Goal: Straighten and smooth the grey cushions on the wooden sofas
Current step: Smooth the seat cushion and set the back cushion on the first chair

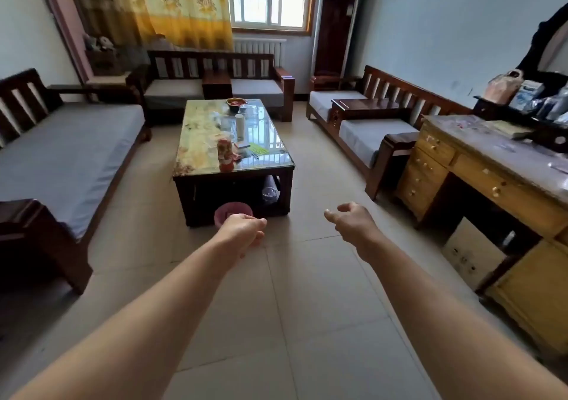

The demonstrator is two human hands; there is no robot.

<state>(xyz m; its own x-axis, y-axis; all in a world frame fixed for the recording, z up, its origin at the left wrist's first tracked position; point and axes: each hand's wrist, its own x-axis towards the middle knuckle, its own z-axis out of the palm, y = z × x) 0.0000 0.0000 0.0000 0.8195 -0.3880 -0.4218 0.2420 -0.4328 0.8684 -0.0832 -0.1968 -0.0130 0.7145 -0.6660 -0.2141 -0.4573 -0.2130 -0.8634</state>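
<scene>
Both arms reach forward over the tiled floor (pixel 307 292). The left hand (pixel 242 230) and right hand (pixel 350 219) have loosely curled fingers and hold nothing, probably ready for the first cushion. Grey cushions lie on the left sofa (pixel 67 156), far sofa (pixel 212 90) and right sofa (pixel 368 132), all around the table (pixel 233 135).

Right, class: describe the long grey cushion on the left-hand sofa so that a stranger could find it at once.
Start at the glass-topped coffee table in the middle of the room and look to its left, where a dark wooden slat-backed sofa stands along the wall. The long grey cushion covers its whole seat in one unbroken piece, whereas the other sofas' grey cushions are short pads split by wooden armrest boxes.
</scene>
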